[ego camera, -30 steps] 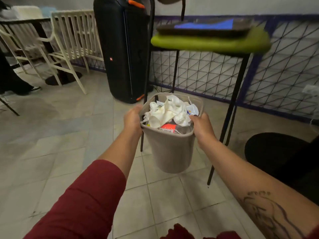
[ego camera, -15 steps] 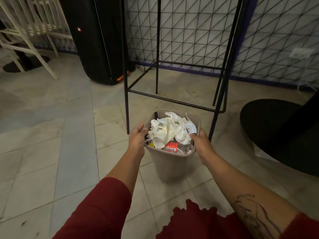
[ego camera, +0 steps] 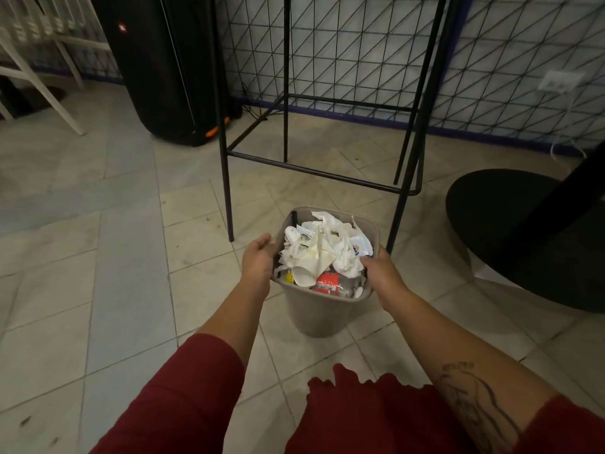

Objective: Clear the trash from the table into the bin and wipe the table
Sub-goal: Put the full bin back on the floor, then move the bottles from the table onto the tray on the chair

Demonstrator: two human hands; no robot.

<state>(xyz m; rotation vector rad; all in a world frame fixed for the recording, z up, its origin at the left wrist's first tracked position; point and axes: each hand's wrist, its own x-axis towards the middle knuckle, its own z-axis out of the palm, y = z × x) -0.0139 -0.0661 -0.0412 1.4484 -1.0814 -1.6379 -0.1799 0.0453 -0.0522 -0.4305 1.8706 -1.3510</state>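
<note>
Saw left hand (ego camera: 258, 262) and right hand (ego camera: 381, 273) gripping opposite rims of beige plastic bin (ego camera: 320, 316) on tiled floor (ego camera: 131, 257) by black metal stool legs (ego camera: 226, 178). Risk: heaped white paper trash (ego camera: 322, 253) could've spilled if jolted.

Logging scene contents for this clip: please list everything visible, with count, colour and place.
bin: 1, beige, centre, on the tiled floor
paper napkins: several, white, crumpled in the bin
wrapper: 1, red, in the bin, near side
sachet: 1, white and blue, in the bin, right side
metal stand: 1, black, behind the bin, only its legs in view
JBL speaker: 1, black with orange trim, upper left
chair: 1, white, far left
wire mesh: 1, black, along the wall
wall socket: 1, white, upper right
round base: 1, black, right
left hand: against the bin's left rim, grip unclear
right hand: holds the bin's right rim
</note>
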